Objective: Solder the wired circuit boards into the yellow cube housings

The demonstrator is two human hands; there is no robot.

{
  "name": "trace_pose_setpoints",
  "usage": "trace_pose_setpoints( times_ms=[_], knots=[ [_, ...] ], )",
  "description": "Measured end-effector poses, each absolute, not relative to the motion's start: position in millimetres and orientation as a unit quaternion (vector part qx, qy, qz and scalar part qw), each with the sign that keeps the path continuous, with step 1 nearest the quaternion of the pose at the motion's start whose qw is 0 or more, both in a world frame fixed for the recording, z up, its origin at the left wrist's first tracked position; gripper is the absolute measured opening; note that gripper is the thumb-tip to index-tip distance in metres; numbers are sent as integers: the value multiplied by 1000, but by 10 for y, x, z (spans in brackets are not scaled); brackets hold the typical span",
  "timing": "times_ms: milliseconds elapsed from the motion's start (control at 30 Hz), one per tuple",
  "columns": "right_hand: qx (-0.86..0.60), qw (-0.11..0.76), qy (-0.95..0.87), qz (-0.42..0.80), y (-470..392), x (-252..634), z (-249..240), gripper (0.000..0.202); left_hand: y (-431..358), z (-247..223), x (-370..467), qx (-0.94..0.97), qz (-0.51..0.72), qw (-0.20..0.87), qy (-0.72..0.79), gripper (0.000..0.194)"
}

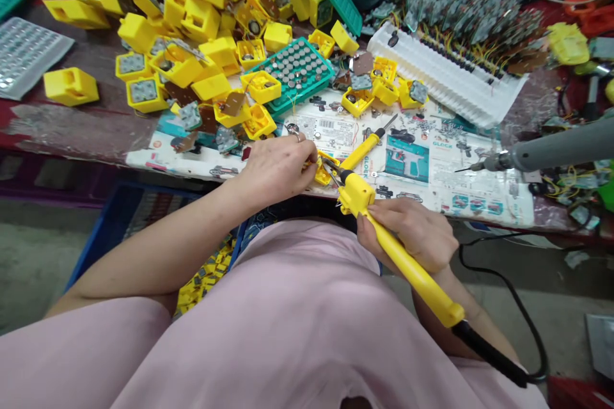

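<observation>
The surface (67, 124) runs across in front of me, printed card covering its near middle. Yellow shells (201, 18) are heaped on its far left, and to the right a white rack (494, 102) stands beside a mass of grey boards (460, 6). Below, at my left, a blue crate (91, 249) holds small yellow parts. The yellow iron (412, 265) slants up from its black cord; my right hand (415, 230) has its fingers wrapped around the handle. A grey driver (556, 146) juts in from the right, its bit above the card. A green tray (283, 105) sits against the shells, and a screwdriver (362, 150) lies just beyond the iron's nose. My left hand (278, 169) has its fingers pinching the small case (326, 173) at the near edge; the iron's tip is at it, though I can't tell whether they touch. Smallest are the round cells (300, 62) in the tray.
</observation>
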State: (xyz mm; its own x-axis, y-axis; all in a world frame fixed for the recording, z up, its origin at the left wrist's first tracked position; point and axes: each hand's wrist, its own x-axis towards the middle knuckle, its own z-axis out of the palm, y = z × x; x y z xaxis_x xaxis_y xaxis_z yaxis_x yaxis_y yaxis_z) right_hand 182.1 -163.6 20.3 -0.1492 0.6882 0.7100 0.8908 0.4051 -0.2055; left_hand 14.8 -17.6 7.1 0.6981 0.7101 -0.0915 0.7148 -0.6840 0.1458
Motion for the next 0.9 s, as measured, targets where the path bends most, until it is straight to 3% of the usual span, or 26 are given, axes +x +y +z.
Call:
trace_pose_setpoints(
  times_ms=[267, 767, 900],
  knots=[
    [-520, 371, -758, -132, -1621, 1842, 226, 12, -174, 167, 158, 923, -71, 27, 377, 32],
    [-508, 346, -780, -114, -1652, 1830, 236, 14, -202, 168, 184, 917, -43, 50, 393, 29],
    [-535, 404, -735, -97, -1766, 1950, 137, 32, -203, 107, 111, 900, 12, 61, 431, 27]
  ],
)
